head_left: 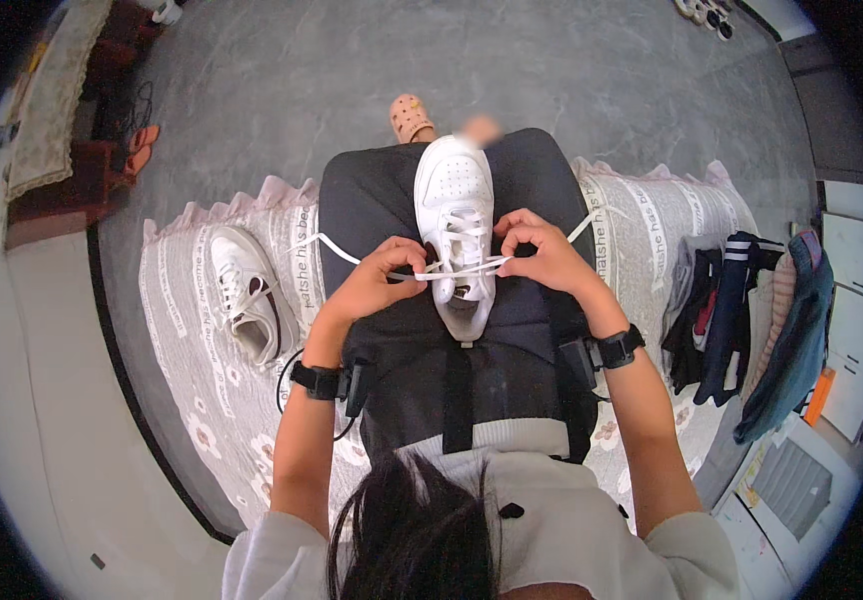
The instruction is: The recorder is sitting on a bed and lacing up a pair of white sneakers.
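A white sneaker [454,172] rests on my lap, its toe pointing away from me and its heel toward me. White shoelaces [467,268] cross over the shoe's opening, pulled sideways between my hands. My left hand [380,280] pinches the lace at the left of the tongue. On the right, my right hand [544,255] pinches it between thumb and fingers. Loose lace ends trail outward past both hands. A matching sneaker [252,295], white with a dark side mark, lies on the bed cover to my left.
I sit on a patterned bed cover [192,290] with a ruffled edge. Folded clothes [727,310] lie to my right, by white drawers [852,330]. A pink clog [412,118] is on the grey floor [282,100] ahead. Orange slippers [140,150] lie at far left.
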A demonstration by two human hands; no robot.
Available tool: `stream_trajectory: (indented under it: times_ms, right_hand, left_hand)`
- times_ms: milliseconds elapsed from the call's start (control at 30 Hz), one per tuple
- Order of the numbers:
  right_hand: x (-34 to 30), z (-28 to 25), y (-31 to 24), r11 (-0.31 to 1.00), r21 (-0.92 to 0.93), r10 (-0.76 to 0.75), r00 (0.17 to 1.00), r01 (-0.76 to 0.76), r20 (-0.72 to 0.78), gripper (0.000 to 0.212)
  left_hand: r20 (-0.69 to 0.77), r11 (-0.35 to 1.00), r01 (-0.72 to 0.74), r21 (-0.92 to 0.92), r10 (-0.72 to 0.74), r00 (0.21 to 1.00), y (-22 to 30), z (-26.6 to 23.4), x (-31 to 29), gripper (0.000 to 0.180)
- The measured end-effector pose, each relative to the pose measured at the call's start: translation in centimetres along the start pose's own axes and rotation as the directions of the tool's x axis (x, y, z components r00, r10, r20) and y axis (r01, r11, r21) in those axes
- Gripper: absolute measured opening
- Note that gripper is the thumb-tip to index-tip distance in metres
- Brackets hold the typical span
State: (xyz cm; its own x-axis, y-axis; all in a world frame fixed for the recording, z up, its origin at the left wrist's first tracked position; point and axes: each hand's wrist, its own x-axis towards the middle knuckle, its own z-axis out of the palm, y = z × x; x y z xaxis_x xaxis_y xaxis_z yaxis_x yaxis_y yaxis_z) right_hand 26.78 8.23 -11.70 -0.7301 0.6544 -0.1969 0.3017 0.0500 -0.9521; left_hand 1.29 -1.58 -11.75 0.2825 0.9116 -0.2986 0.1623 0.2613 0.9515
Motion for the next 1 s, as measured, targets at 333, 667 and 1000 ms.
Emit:
stream_trajectory:
  times_ms: [333,667,1000]
  right_hand:
    - [1.2,2.2,1.0,0.961,-0.273,-0.091,0.987,0.052,-0.130,0.017]
    - [1.0,2.1,-1.3,0.943,-0.332,-0.095,0.982,0.035,-0.165,0.012]
    - [2.1,3.4,-0.7,0.748,-0.638,-0.244,0.970,0.181,-0.012,0.007]
  left_hand:
    - [-0.104,0.883,0.060,0.465,-0.013,0.995,1.5,2.3,1.8,0.028]
    - [-0.057,0.871,0.011,0.491,0.020,0.998,2.9,3.0,1.5,0.019]
    - [-0.060,0.509,-0.191,0.839,0.435,0.898,2.4,4.7,2.6,0.020]
